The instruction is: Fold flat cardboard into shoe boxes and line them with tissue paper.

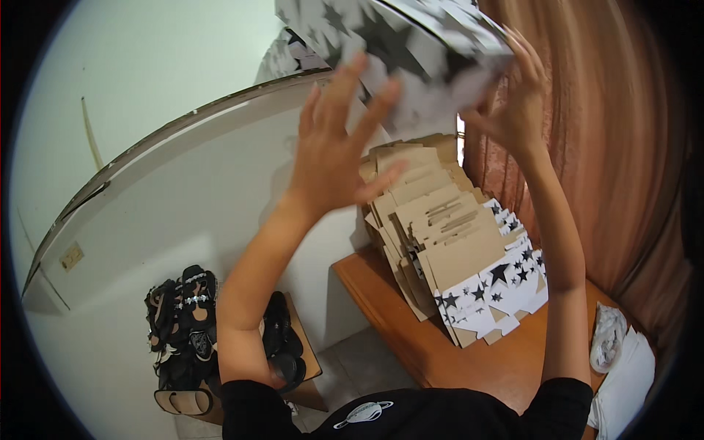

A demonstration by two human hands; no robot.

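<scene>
A white cardboard box (411,51) printed with black stars is raised high at the top of the head view, partly cut off by the frame edge. My right hand (517,110) grips its right corner, fingers over the side and thumb below. Close to the box's lower left side, my left hand (323,161) has its fingers spread and slightly blurred, with nothing held. Beneath the box, a stack of flattened cardboard boxes (458,220) leans on a brown wooden table (396,334); the front ones show the same star print.
Black sandals and shoes (191,315) sit on a low surface at lower left. A ledge (213,106) runs along the pale wall, with a wrapped bundle (279,59) on it. A brown curtain (623,161) hangs at right. A clear plastic bag (609,337) and white sheets (623,389) lie at the table's right.
</scene>
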